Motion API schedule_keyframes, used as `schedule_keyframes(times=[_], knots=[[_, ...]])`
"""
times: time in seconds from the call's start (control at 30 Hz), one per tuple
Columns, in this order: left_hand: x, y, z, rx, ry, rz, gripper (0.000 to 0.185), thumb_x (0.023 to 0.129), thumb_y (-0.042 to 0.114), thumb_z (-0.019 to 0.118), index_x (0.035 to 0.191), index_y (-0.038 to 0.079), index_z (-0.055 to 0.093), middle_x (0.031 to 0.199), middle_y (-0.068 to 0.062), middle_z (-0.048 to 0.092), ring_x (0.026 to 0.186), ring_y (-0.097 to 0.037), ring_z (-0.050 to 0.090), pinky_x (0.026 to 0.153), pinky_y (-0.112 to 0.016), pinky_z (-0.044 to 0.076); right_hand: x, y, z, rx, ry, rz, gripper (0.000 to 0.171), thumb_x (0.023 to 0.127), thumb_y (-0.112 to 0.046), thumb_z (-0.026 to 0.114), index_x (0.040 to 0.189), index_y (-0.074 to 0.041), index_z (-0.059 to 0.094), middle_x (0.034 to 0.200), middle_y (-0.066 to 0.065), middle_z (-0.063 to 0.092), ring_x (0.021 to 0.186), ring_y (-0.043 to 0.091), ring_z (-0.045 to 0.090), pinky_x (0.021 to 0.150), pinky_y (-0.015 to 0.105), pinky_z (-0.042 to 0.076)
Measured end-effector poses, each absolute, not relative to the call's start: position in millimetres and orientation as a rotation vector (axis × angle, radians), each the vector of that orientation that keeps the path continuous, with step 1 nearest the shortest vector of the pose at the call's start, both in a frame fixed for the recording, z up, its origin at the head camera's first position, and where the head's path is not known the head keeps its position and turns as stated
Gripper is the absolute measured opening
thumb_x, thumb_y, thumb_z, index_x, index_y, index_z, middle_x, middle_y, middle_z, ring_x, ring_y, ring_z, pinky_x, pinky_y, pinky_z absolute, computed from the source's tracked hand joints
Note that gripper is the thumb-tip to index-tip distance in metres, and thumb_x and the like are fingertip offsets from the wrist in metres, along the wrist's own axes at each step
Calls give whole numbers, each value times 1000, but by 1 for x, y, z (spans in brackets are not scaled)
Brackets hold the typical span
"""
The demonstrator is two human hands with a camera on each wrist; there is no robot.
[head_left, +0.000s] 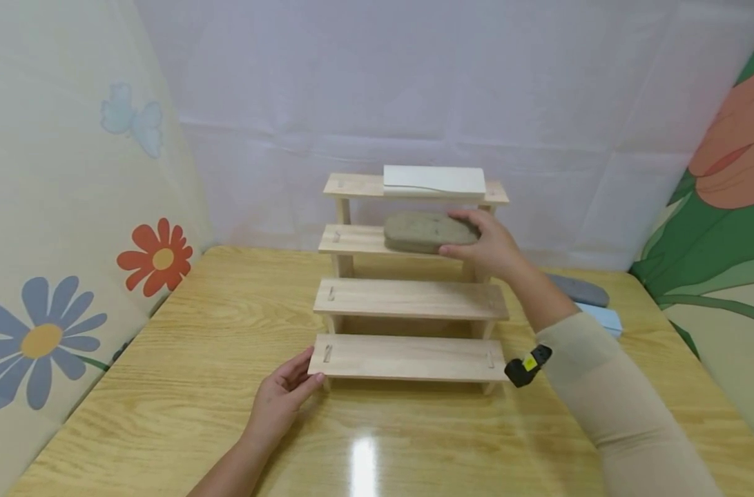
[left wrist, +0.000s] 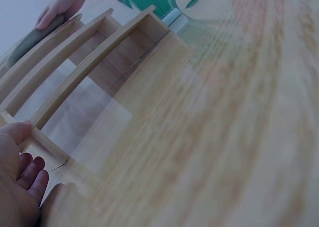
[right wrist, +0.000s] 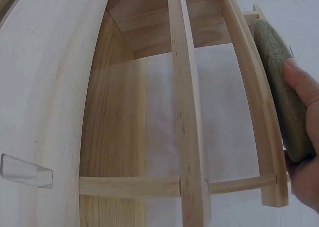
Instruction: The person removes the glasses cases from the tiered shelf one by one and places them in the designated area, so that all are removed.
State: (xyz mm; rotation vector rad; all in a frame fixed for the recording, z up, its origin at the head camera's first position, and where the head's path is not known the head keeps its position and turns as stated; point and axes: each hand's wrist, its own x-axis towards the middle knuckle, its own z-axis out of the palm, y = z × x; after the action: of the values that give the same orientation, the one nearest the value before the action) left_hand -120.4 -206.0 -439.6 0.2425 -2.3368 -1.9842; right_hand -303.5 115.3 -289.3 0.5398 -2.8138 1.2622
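Observation:
A four-tier wooden step shelf (head_left: 408, 298) stands on the table. On its second tier from the top sits a grey-green oval glasses case (head_left: 417, 232). My right hand (head_left: 485, 245) grips the right end of this case, thumb at the front and fingers behind. In the right wrist view the case (right wrist: 279, 82) lies along the tier, held between thumb and fingers. My left hand (head_left: 284, 390) holds the left end of the lowest tier. The left wrist view shows its thumb on the shelf's corner and the other fingers (left wrist: 32, 174) curled below.
A white flap case (head_left: 434, 181) lies on the top tier. Right of the shelf, partly behind my right arm, are a dark grey case (head_left: 578, 290) and a light blue case (head_left: 601, 319) on the table (head_left: 184, 386). A white cloth (head_left: 414, 76) hangs behind; flower-patterned panels flank both sides.

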Motion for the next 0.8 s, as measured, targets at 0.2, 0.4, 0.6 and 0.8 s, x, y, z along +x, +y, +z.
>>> schedule_keyframes(times=[0.2, 0.4, 0.6, 0.8], knots=[[-121, -207, -440, 243, -2347, -1976, 55, 91, 9, 69, 141, -1, 48, 141, -19, 54, 97, 10, 59, 84, -11, 51, -299, 125, -289, 551, -2797, 1280, 75, 83, -30, 80, 148, -18, 44, 154, 10, 39, 136, 34, 41, 112, 53, 35], [-121, -207, -441, 251, -2351, -1975, 55, 91, 10, 69, 141, -1, 48, 141, -20, 54, 97, 9, 59, 83, -11, 52, -295, 137, -288, 518, -2806, 1265, 77, 82, -33, 80, 148, -17, 43, 153, 11, 39, 134, 35, 42, 110, 55, 37], [-121, -207, -441, 255, -2357, -1968, 55, 91, 10, 69, 141, -1, 48, 140, -21, 54, 96, 9, 59, 83, -11, 52, -291, 149, -285, 494, -2826, 1252, 79, 83, -40, 78, 149, -20, 41, 156, 11, 34, 138, 35, 37, 111, 57, 34], [-121, -207, -441, 244, -2348, -1977, 55, 92, 9, 68, 141, -1, 48, 140, -21, 54, 97, 9, 60, 83, -11, 52, -287, 161, -282, 480, -2824, 1232, 79, 83, -40, 78, 150, -20, 40, 156, 12, 34, 140, 36, 35, 113, 58, 31]])
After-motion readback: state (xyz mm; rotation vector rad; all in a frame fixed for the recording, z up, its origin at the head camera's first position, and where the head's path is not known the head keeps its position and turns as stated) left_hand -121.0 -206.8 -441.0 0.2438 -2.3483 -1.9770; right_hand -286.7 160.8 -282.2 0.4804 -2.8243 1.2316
